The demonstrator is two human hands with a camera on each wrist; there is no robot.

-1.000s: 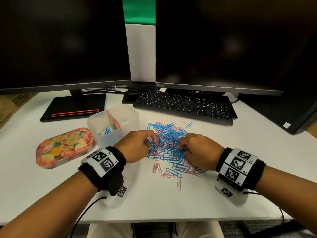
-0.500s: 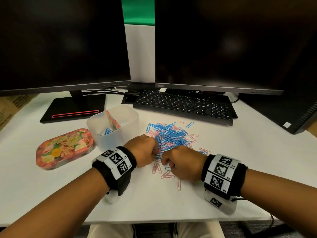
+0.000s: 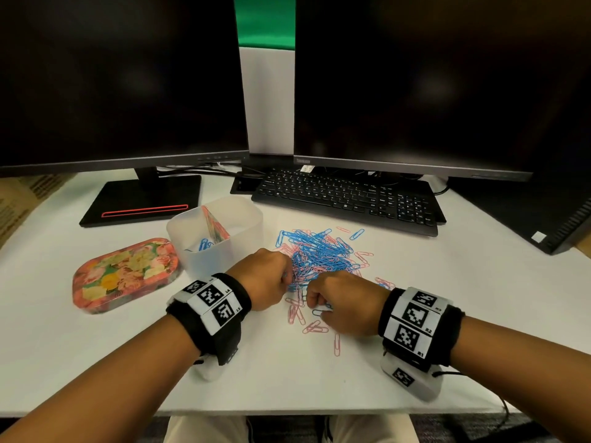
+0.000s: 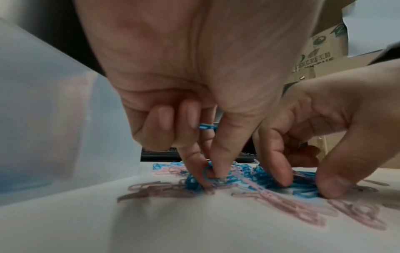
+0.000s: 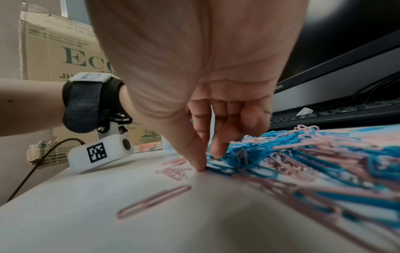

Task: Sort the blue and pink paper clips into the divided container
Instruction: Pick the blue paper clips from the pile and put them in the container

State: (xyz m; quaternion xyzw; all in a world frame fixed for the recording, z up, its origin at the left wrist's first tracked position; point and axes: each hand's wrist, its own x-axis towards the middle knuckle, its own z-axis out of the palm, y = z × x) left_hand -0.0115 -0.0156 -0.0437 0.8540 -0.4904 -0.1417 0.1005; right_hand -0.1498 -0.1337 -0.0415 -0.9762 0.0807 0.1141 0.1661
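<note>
Left hand point(image 4: 194, 106): blue clip point(image 4: 207, 173) pinched, another tucked | right hand point(image 5: 207, 109): fingertips on blue clips, grip undetermined | divided container point(image 3: 204, 251): beside left hand, nearer desk's left edge.

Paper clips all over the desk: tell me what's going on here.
A person is sorting a mixed heap of blue and pink paper clips on the white desk. The left hand pinches a blue paper clip at the heap's edge; the right hand picks there too. The translucent divided container holds a few blue clips.

It was an office: two dark monitors point(image 3: 121, 75) and a keyboard point(image 3: 345, 196) stood on a white counter point(image 3: 447, 298).
</note>
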